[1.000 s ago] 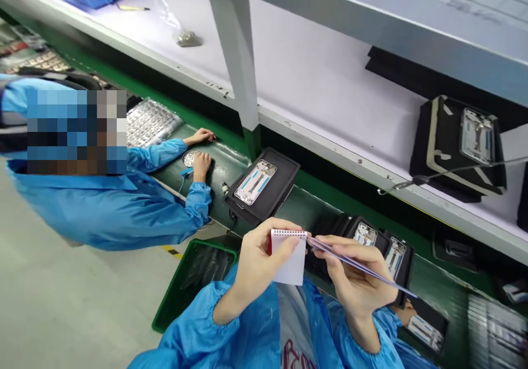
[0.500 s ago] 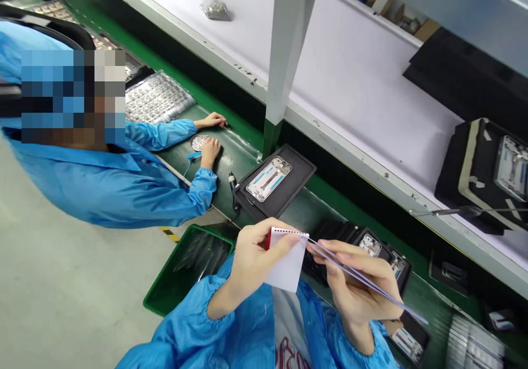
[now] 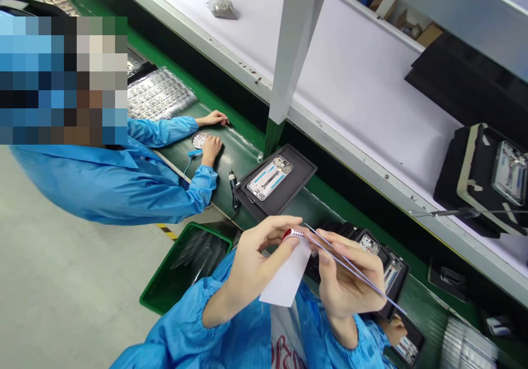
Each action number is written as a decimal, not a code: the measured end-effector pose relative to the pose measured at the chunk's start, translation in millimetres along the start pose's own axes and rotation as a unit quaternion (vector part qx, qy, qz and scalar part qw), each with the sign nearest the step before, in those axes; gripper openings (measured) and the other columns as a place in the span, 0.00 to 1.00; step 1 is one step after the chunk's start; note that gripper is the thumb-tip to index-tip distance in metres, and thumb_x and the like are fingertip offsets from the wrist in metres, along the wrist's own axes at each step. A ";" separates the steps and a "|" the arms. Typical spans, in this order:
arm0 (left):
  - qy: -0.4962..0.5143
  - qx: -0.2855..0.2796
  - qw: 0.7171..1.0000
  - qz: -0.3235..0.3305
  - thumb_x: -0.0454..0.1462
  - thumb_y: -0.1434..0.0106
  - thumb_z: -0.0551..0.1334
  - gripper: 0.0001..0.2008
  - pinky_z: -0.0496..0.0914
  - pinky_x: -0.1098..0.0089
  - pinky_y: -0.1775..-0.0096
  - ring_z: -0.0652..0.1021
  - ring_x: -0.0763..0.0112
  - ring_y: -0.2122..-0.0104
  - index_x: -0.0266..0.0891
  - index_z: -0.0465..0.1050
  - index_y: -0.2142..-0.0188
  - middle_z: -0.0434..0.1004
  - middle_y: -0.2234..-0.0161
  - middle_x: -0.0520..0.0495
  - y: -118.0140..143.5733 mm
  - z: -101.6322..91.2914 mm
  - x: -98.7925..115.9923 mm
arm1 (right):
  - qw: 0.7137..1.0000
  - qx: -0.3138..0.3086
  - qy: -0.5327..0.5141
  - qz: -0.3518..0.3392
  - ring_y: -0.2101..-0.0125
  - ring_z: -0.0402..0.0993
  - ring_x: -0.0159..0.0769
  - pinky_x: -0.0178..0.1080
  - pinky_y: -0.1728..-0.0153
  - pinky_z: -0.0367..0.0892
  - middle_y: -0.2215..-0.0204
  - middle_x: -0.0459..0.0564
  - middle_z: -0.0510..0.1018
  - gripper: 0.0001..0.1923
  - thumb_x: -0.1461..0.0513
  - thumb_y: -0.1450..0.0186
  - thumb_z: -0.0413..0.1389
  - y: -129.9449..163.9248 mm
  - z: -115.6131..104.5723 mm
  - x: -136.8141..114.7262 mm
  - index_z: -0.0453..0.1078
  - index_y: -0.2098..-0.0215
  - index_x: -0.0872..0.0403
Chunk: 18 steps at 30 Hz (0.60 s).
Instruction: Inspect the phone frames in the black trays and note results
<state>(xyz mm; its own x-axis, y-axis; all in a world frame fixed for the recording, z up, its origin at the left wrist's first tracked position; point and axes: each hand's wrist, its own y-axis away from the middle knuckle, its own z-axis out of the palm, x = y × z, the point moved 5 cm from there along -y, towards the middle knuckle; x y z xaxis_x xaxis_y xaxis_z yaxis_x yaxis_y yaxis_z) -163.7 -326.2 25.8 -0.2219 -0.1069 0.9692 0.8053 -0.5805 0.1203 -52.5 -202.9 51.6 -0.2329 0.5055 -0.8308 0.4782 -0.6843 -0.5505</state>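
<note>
Black tray [image 3: 303, 166] holds a phone frame [image 3: 270, 177] (left hand [image 3: 253, 262] pinches label sheet [image 3: 286, 278]).

Grey floor [image 3: 61, 281] off to my left, green conveyor belt [image 3: 231, 160] running ahead of me, white shelf [image 3: 355, 77] above it, pale upright post [image 3: 295, 44] rising from its front edge.

Behind the right hand's fingers [image 3: 330, 259] two black trays [image 3: 383, 259] are half hidden; the white sheet's [image 3: 286, 281] upper corner vanishes under the left fingers [image 3: 284, 245].
</note>
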 end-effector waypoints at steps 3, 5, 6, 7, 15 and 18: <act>0.012 0.024 0.999 -0.018 0.33 0.35 0.75 0.05 0.85 0.74 0.65 0.92 0.63 0.69 0.43 0.91 0.60 0.94 0.65 0.47 0.7 0.0 0.7 | 1.000 -0.025 -0.012 -0.003 0.66 0.94 0.46 0.44 0.68 0.92 0.64 0.53 0.92 0.05 0.64 0.25 0.69 -7.2 -3.3 -3.3 0.81 0.52 0.49; 0.009 0.018 1.000 -0.018 0.34 0.36 0.76 0.03 0.86 0.73 0.66 0.92 0.61 0.70 0.43 0.91 0.63 0.93 0.66 0.47 0.4 0.7 4.4 | 0.998 -0.056 -0.005 -0.036 0.68 0.94 0.47 0.43 0.71 0.92 0.65 0.53 0.92 0.05 0.64 0.25 0.69 -12.1 -6.6 -7.4 0.81 0.52 0.49; 0.009 0.016 1.000 -0.015 0.34 0.36 0.77 0.03 0.86 0.73 0.67 0.92 0.60 0.70 0.44 0.91 0.64 0.93 0.67 0.47 0.1 0.6 6.5 | 0.996 -0.076 -0.003 -0.053 0.69 0.94 0.47 0.42 0.71 0.92 0.65 0.53 0.92 0.05 0.64 0.25 0.69 -13.9 -8.2 -9.2 0.81 0.52 0.49; 0.008 0.015 1.000 -0.013 0.35 0.37 0.77 0.02 0.86 0.72 0.68 0.92 0.59 0.71 0.44 0.91 0.65 0.93 0.67 0.47 -0.3 0.2 8.4 | 0.993 -0.098 -0.003 -0.064 0.68 0.94 0.47 0.43 0.70 0.92 0.65 0.53 0.93 0.06 0.64 0.25 0.69 -15.3 -9.7 -10.1 0.81 0.51 0.48; 0.002 0.026 1.000 0.006 0.39 0.38 0.81 0.04 0.85 0.73 0.73 0.90 0.59 0.76 0.46 0.92 0.69 0.91 0.71 0.48 -3.5 -0.5 14.1 | 0.984 -0.169 -0.033 -0.047 0.66 0.94 0.51 0.48 0.65 0.94 0.59 0.53 0.94 0.16 0.69 0.29 0.71 -22.9 -14.9 -9.8 0.84 0.46 0.47; 0.010 0.021 1.000 0.011 0.34 0.39 0.80 0.05 0.83 0.76 0.73 0.90 0.63 0.76 0.48 0.92 0.68 0.91 0.71 0.50 -4.0 -0.1 14.8 | 0.982 -0.177 -0.046 -0.049 0.66 0.94 0.49 0.45 0.65 0.93 0.59 0.52 0.94 0.17 0.70 0.30 0.71 -27.2 -13.3 -11.0 0.84 0.46 0.47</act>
<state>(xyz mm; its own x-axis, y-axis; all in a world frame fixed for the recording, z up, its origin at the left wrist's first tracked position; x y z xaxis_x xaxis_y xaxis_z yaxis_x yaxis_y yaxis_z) -170.3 -325.5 39.6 -0.2143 -0.1354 0.9673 0.8322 -0.5438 0.1083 -51.7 -182.8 76.9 -0.3599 0.4986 -0.7886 0.7109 -0.4009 -0.5779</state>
